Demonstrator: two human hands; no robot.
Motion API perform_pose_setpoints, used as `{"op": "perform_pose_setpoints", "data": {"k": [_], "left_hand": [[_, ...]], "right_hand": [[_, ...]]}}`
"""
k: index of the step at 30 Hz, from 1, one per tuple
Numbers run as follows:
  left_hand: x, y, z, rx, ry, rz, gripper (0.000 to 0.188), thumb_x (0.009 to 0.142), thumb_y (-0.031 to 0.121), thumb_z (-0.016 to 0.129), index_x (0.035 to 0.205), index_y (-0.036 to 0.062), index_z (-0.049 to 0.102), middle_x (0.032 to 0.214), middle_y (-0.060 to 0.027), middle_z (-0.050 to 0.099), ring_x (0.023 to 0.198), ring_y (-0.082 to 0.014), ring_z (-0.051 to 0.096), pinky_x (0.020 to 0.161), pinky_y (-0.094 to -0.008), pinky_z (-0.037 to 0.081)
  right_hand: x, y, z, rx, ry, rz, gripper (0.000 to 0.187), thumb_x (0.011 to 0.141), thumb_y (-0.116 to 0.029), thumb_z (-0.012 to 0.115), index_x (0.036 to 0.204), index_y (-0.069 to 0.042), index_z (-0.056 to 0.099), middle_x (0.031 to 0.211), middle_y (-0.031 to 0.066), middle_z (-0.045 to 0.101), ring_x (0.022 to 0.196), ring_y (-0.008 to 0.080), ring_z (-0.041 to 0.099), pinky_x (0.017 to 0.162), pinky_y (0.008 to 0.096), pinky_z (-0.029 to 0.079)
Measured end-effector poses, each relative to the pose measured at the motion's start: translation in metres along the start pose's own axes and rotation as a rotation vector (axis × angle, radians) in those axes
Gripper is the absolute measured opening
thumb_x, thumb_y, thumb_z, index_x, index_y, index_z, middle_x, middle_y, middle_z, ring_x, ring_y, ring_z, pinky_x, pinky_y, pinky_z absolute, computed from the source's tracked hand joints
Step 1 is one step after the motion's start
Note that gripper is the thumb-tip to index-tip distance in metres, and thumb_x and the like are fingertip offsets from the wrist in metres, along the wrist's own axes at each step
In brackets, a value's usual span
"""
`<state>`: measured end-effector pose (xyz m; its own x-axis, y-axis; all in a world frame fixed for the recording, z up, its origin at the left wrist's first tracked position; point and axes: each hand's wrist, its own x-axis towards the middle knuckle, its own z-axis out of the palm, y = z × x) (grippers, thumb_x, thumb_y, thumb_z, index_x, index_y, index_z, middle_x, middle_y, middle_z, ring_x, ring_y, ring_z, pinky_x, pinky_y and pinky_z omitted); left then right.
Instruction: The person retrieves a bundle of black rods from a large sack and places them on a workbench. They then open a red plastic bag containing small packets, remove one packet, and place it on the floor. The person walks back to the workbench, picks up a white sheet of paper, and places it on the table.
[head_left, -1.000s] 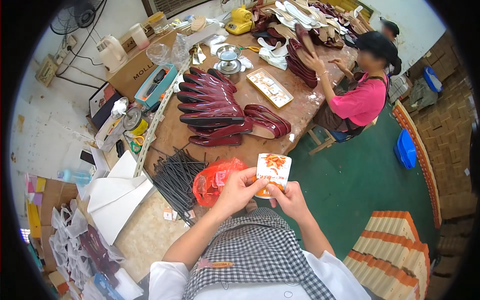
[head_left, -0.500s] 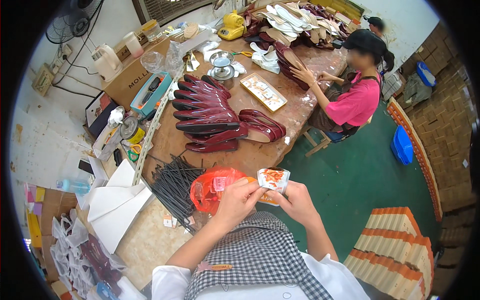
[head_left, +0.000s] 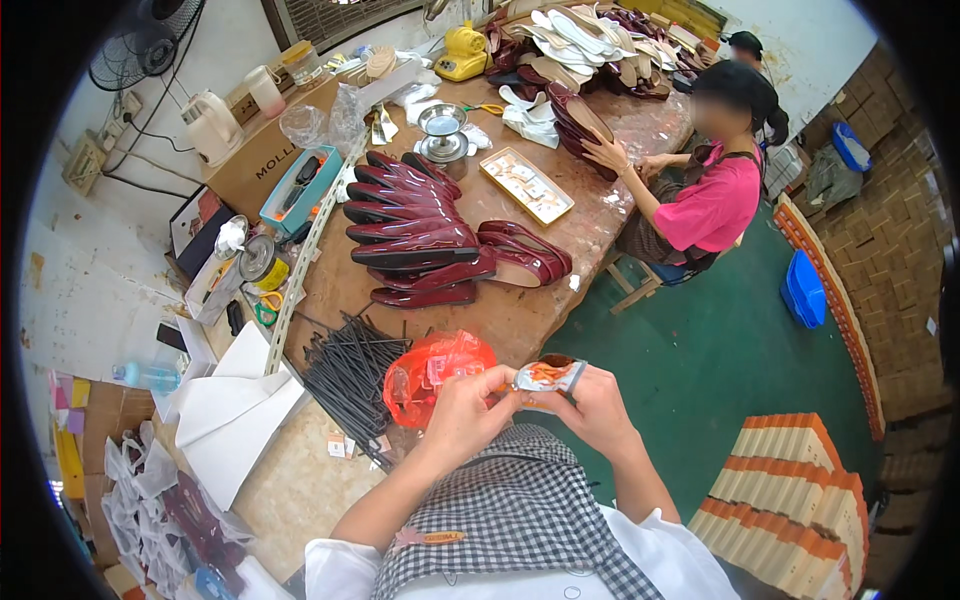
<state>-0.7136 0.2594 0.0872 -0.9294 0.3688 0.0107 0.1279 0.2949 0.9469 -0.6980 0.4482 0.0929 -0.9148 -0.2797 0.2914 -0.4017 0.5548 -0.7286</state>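
Note:
My left hand [head_left: 468, 408] and my right hand [head_left: 598, 408] are both closed on a small shiny snack packet [head_left: 548, 375] in front of my apron. The left fingers pinch its left side and lower edge; the right thumb and fingers grip its right side. Its face is white with an orange-red picture, and its top edge tilts away from me. What is inside the packet cannot be made out. Just beyond my left hand, a red plastic bag [head_left: 425, 370] sits at the table edge beside a heap of thin black rods [head_left: 350, 370].
Dark red shoes [head_left: 415, 225] stand in a row on the brown worktable [head_left: 335, 275], near a shallow tray [head_left: 527, 185] of small pieces. A co-worker in a pink top [head_left: 700, 205] sits at the right edge holding shoes. Stacked cream-and-orange boxes [head_left: 780, 500] stand lower right.
The snack packet has tipped over and looks flatter, its top bent away. My right hand has shifted slightly over it. The co-worker's head has moved a little.

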Motion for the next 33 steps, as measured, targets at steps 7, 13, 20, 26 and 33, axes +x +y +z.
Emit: {"op": "perform_pose_setpoints", "data": {"k": [7, 13, 20, 26, 33], "left_hand": [[-0.007, 0.007, -0.001, 0.13, 0.093, 0.169, 0.014, 0.081, 0.011, 0.066, 0.091, 0.0028, 0.063, 0.063, -0.0095, 0.06, 0.054, -0.0204, 0.059, 0.049, -0.0315, 0.044], [-0.008, 0.018, -0.008, 0.305, 0.108, 0.285, 0.01, 0.078, 0.01, 0.067, 0.081, 0.0037, 0.059, 0.063, -0.009, 0.056, 0.057, -0.0238, 0.057, 0.051, -0.0349, 0.044], [-0.012, 0.016, -0.012, 0.417, 0.123, 0.379, 0.011, 0.076, 0.01, 0.068, 0.078, 0.0046, 0.058, 0.061, -0.0068, 0.052, 0.058, -0.0232, 0.055, 0.052, -0.0355, 0.045], [-0.014, 0.042, -0.024, 0.158, 0.081, 0.296, 0.019, 0.074, 0.009, 0.071, 0.091, 0.0032, 0.065, 0.072, -0.0071, 0.062, 0.063, -0.019, 0.059, 0.055, -0.0301, 0.047], [-0.018, 0.044, -0.032, 0.054, 0.073, 0.201, 0.027, 0.069, 0.004, 0.076, 0.095, 0.0039, 0.068, 0.082, -0.0071, 0.067, 0.066, -0.0159, 0.062, 0.06, -0.0262, 0.049]], "right_hand": [[0.003, -0.003, 0.001, -0.044, 0.002, -0.132, 0.017, 0.076, -0.011, 0.069, 0.088, 0.001, 0.065, 0.077, 0.0122, 0.064, 0.07, 0.0292, 0.062, 0.061, 0.0376, 0.05], [0.005, -0.009, -0.004, -0.195, -0.026, -0.245, 0.014, 0.075, -0.012, 0.068, 0.082, 0.0, 0.063, 0.074, 0.0101, 0.063, 0.066, 0.0267, 0.059, 0.057, 0.0366, 0.05], [0.014, -0.02, -0.011, -0.167, -0.048, -0.199, 0.016, 0.075, -0.016, 0.069, 0.08, -0.003, 0.063, 0.072, 0.008, 0.061, 0.065, 0.0245, 0.058, 0.054, 0.0353, 0.047], [0.009, -0.019, -0.015, -0.166, -0.044, -0.314, 0.017, 0.07, -0.015, 0.073, 0.075, -0.002, 0.063, 0.075, 0.0076, 0.061, 0.069, 0.0233, 0.059, 0.054, 0.0345, 0.048], [0.01, -0.035, -0.02, -0.259, -0.052, -0.313, 0.021, 0.065, -0.016, 0.073, 0.077, -0.003, 0.062, 0.08, 0.006, 0.061, 0.077, 0.0221, 0.06, 0.064, 0.0317, 0.052]]}}
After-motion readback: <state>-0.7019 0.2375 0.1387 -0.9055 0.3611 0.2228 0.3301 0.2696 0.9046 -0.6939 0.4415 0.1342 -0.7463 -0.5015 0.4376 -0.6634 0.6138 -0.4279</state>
